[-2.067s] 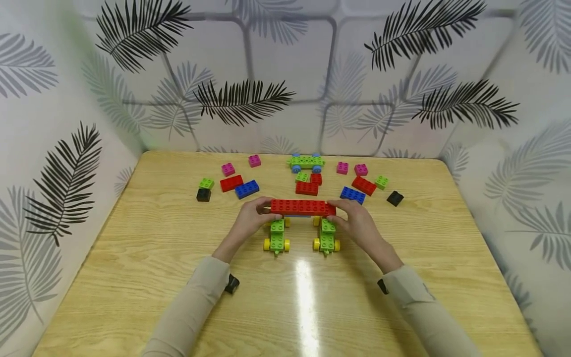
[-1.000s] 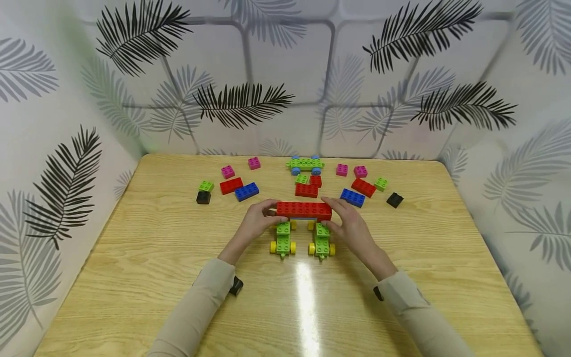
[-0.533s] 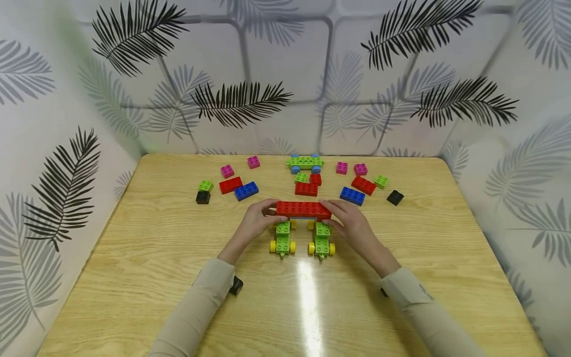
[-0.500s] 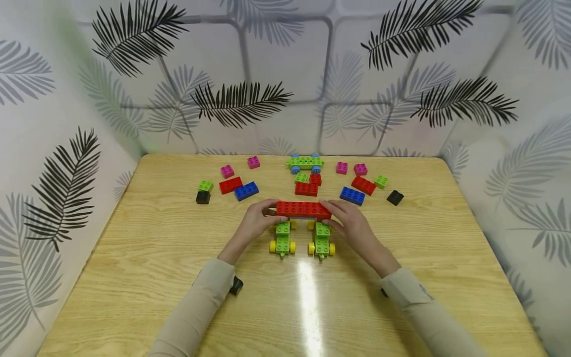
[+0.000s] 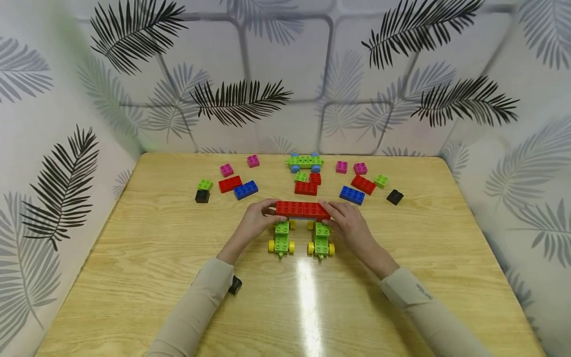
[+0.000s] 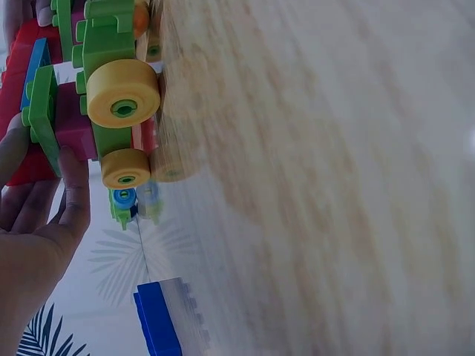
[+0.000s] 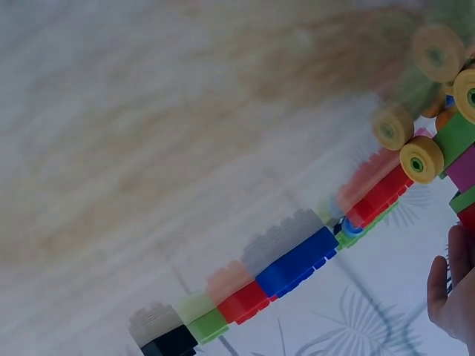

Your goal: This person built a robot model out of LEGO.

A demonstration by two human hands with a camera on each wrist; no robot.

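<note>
A person in pale sleeves works at a wooden bench (image 5: 156, 267) with both bare hands. In front of them a red bar (image 5: 292, 208), made of two toy bricks end to end, lies crosswise over the far ends of two green wagons with yellow wheels: a left wagon (image 5: 281, 243) and a right wagon (image 5: 321, 246), parallel and apart. The left-wrist view shows a blue piece (image 6: 35, 63) under the bar and a magenta block (image 6: 73, 122) lower down, between green parts of a wagon. The left hand (image 5: 254, 220) grips the bar's left end, thumb on the near side; the right hand (image 5: 355, 230) grips the right end, fingers over the top.

Whether the studs are fully locked cannot be told. To seat the bar well, I would judge, press both ends straight down together — a push on one end alone could lift the other. The wheels could roll, so sideways force is best avoided, and the wagons are best kept parallel.

Behind the bar, well clear of the hands, a loose red brick (image 5: 306, 189) lies in the middle, with a blue brick (image 5: 246, 190) to the left and a green car on blue wheels (image 5: 305, 162) farthest back.
</note>
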